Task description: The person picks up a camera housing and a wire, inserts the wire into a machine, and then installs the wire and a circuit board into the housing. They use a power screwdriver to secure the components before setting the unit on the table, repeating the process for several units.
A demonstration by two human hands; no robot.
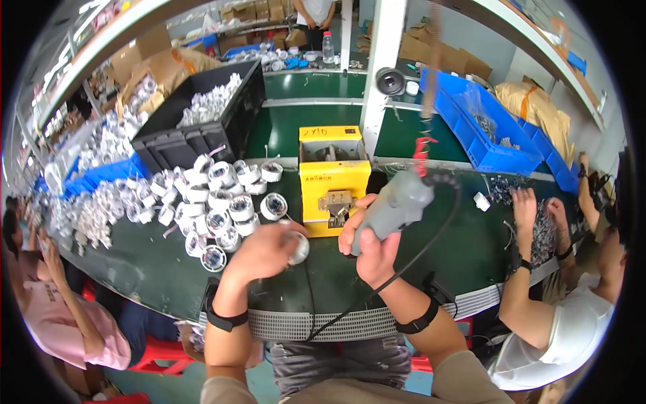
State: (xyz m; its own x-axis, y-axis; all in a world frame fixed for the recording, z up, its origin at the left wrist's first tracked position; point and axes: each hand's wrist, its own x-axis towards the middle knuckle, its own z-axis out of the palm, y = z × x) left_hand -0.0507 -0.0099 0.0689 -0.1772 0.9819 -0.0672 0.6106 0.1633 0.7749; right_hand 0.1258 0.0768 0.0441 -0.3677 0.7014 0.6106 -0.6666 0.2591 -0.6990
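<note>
Grey power driver point(397, 205), tilted, clamped in fingers of right hand point(378, 258). Left hand point(266, 252) has fingers closed around small white round part point(298, 249) over bench point(155, 269), just in front and left of yellow machine point(316, 202) — exact grip half hidden by knuckles. My two cents: hold part steady, line driver up straight, leave cable point(449, 221) slack so no sideways drag — and go easy, shell looks markable.
</note>
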